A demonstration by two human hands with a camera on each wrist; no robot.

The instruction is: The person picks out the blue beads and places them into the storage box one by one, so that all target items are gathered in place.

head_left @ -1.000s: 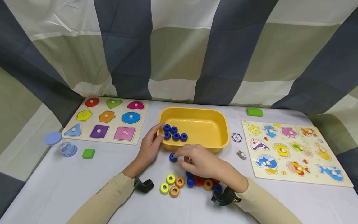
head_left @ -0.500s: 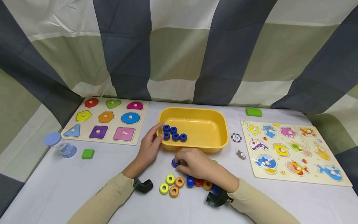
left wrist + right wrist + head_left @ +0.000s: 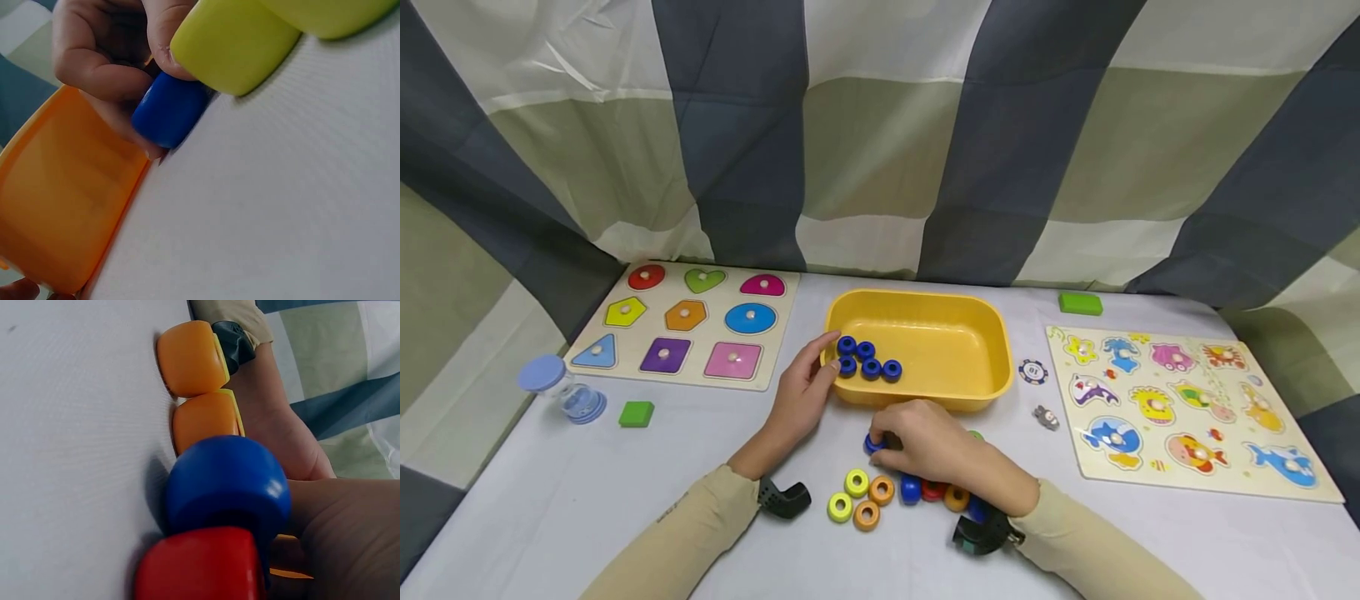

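In the head view my left hand [image 3: 805,390] holds the left front corner of a yellow tray [image 3: 947,346], its thumb at the rim. Several blue rings [image 3: 871,377] lie inside the tray at that corner. My right hand [image 3: 928,442] is in front of the tray, low over the table. Thumb and fingers pinch another blue ring [image 3: 872,447], which the left wrist view shows as a blue ring [image 3: 169,112] close to the cloth. Yellow rings [image 3: 847,484] and orange rings [image 3: 867,526] lie just nearer me. Under the right wrist, more rings are partly hidden, including a red ring [image 3: 200,569].
A shape puzzle board [image 3: 700,371] and a small lidded bottle [image 3: 576,398] are at the left, with a green block [image 3: 636,414]. At right lie a sea-animal puzzle board [image 3: 1195,400], a poker chip [image 3: 1033,372], a small grey figure [image 3: 1046,417] and another green block [image 3: 1080,303].
My right hand has drawn the pinched blue ring toward me and slightly right, away from the tray. The left hand has stayed at the tray's corner.
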